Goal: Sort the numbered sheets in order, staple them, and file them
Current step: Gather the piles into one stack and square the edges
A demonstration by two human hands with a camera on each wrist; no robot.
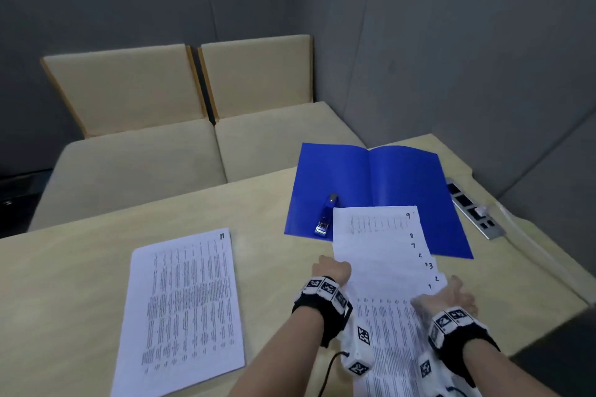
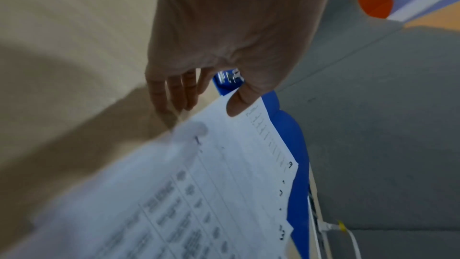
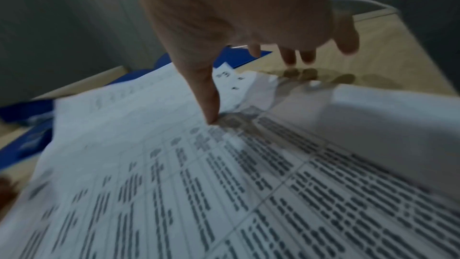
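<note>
I hold a fanned stack of numbered sheets (image 1: 383,255) over the table in front of me, with the numbers 9 down to 1 stepped along its right edge. My left hand (image 1: 332,267) pinches the stack's left edge. In the left wrist view the thumb (image 2: 239,103) lies on top and the fingers (image 2: 174,94) go below. My right hand (image 1: 448,293) holds the right edge. Its thumb (image 3: 211,109) presses on the top sheet and its fingers (image 3: 298,56) reach past the edge. A separate sheet marked 11 (image 1: 180,309) lies flat at the left.
An open blue folder (image 1: 403,180) lies beyond the stack, with a blue stapler (image 1: 325,216) on its left half. A grey power strip (image 1: 474,209) and a white cable run along the table's right edge. Beige seats stand behind the table (image 1: 80,284).
</note>
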